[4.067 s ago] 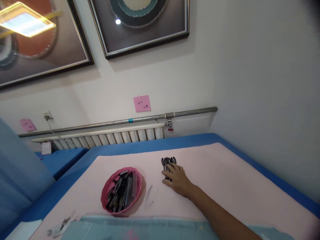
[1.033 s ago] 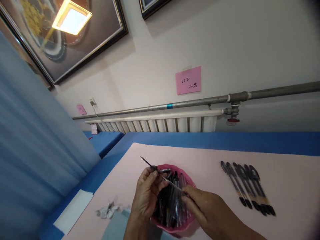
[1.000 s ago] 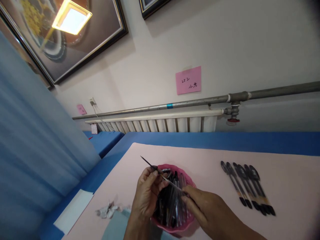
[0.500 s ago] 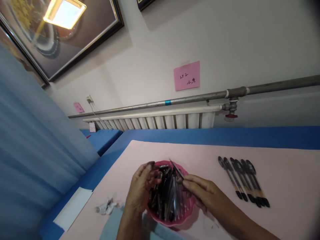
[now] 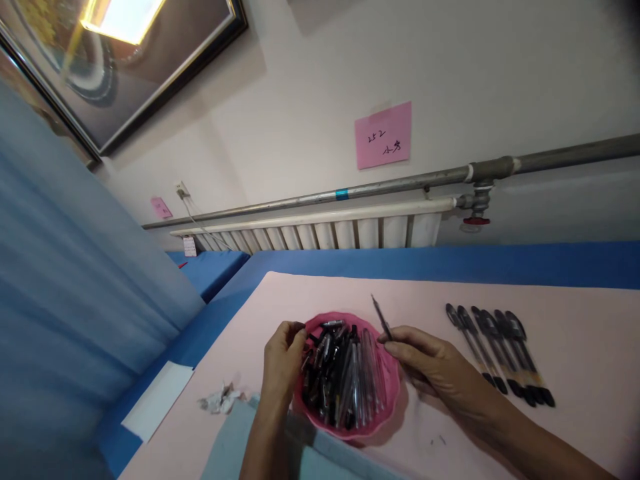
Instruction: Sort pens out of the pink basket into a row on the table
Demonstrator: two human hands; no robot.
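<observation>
A pink scalloped basket (image 5: pixel 393 400) holds many loose pen parts (image 5: pixel 345 380): clear barrels on the right side, dark pieces and small parts on the left. My right hand (image 5: pixel 425 360) pinches a thin dark pen refill (image 5: pixel 381 317), its pointed tip aimed up and away, above the basket's right rim. My left hand (image 5: pixel 283 357) is at the basket's left rim, fingers closed together. A small dark bit shows at its fingertips, too hidden to name. To the right, several capped black pens (image 5: pixel 505 353) lie side by side in a row.
Pink sheeting (image 5: pixel 425 300) covers the blue table (image 5: pixel 320 260). Crumpled tissue (image 5: pixel 220 400) and a white paper (image 5: pixel 157 400) lie left. Light-blue cloth (image 5: pixel 320 460) is in front of the basket. A radiator (image 5: pixel 325 230) and pipe (image 5: pixel 280 203) run along the wall behind.
My right hand has moved right, bringing the refill from over the basket's middle to its right rim, more upright. My left hand has drawn back slightly to the left rim. The view has shifted a little.
</observation>
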